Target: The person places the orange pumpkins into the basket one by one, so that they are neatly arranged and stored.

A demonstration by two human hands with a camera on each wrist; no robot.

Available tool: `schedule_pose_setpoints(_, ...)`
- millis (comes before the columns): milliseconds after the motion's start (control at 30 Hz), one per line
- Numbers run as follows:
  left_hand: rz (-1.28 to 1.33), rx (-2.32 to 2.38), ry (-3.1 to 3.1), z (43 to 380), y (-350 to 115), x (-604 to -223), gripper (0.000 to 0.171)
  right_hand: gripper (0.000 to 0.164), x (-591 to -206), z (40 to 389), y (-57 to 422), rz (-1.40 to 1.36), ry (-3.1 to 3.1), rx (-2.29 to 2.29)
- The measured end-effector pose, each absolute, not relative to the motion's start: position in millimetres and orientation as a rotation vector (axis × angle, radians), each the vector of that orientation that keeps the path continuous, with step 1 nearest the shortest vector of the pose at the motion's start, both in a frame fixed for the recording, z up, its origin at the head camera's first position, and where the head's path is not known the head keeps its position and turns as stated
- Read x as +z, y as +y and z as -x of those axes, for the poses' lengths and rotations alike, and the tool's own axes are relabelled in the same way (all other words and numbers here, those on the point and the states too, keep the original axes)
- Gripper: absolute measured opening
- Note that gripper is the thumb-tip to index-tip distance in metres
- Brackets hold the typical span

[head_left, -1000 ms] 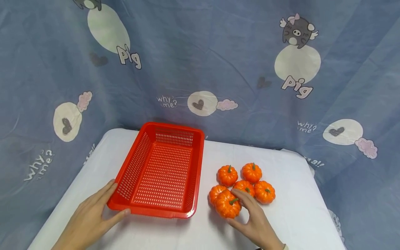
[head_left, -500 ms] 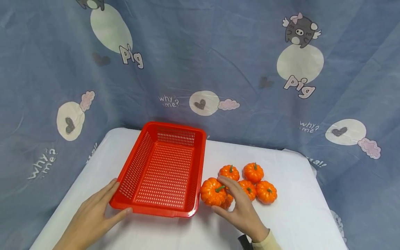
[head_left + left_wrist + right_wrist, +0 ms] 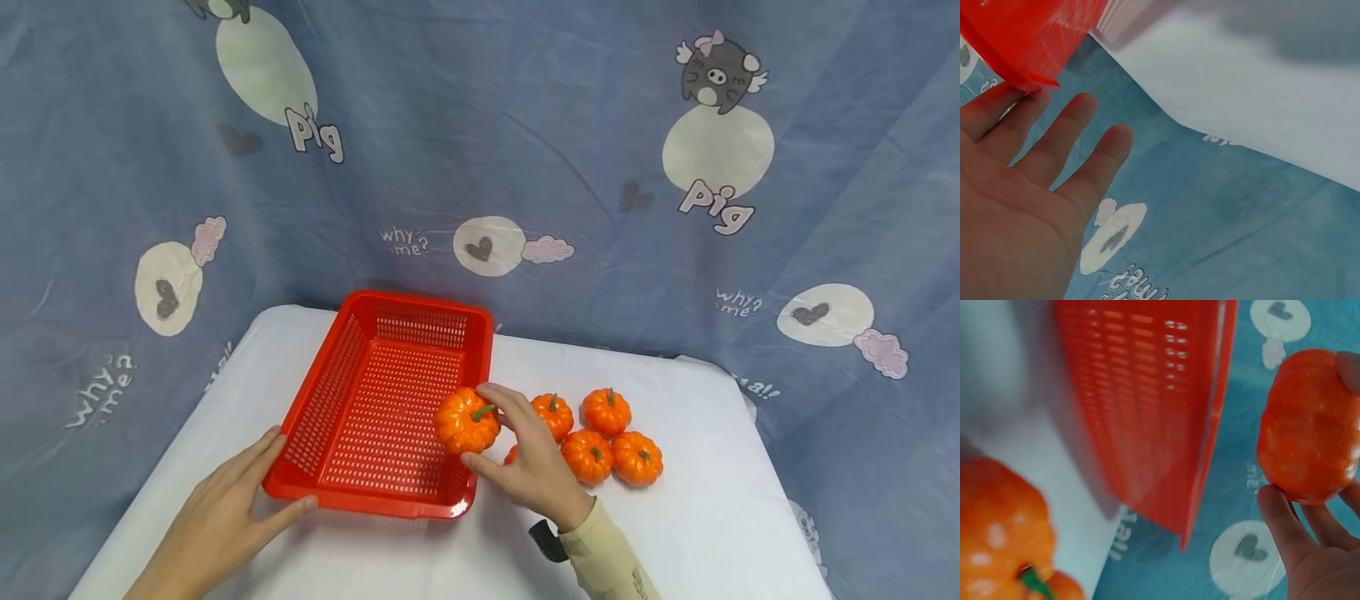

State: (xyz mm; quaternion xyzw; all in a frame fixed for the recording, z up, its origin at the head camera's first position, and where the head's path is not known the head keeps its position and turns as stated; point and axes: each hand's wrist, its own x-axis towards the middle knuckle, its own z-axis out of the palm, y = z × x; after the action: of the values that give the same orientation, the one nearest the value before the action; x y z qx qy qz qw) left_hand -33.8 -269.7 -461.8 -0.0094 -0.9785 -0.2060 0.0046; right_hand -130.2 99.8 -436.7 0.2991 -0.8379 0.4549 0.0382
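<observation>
My right hand (image 3: 534, 467) holds a small orange pumpkin (image 3: 457, 421) with a green stem, thumb and fingers on opposite sides of it. In the head view the pumpkin overlaps the right side of a red plastic basket (image 3: 367, 503); the right wrist view has this pumpkin (image 3: 1310, 434) above the basket's rim. My left hand (image 3: 213, 518) lies at the basket's near left corner, its fingertips at the rim and its thumb stretched along the front edge. Seen from the left wrist, the fingers (image 3: 1054, 153) are extended and spread, two of them right under the rim.
Several more pumpkins (image 3: 587, 457) sit in a cluster on the white table (image 3: 697, 517), right of the basket; one is partly hidden behind my right hand. A blue cloth (image 3: 585, 133) with pig prints hangs behind and beside the table.
My right hand has carried the pumpkin left and away from the cluster, from above the other pumpkins to over the basket's right side. My left hand has stayed at the basket's corner.
</observation>
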Motion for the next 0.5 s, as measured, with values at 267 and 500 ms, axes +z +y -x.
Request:
schedule_pose_setpoints(267,0.058,-0.643,-3.03,34,-270,-461,0.111,0.078,-417,151,67,-0.981,-2.649,1.334)
schedule_pose_setpoints(500,0.023,-0.622,-3.076,35,-269,-459,0.115,0.077,-408,171,37,-1.045,-2.649,1.43)
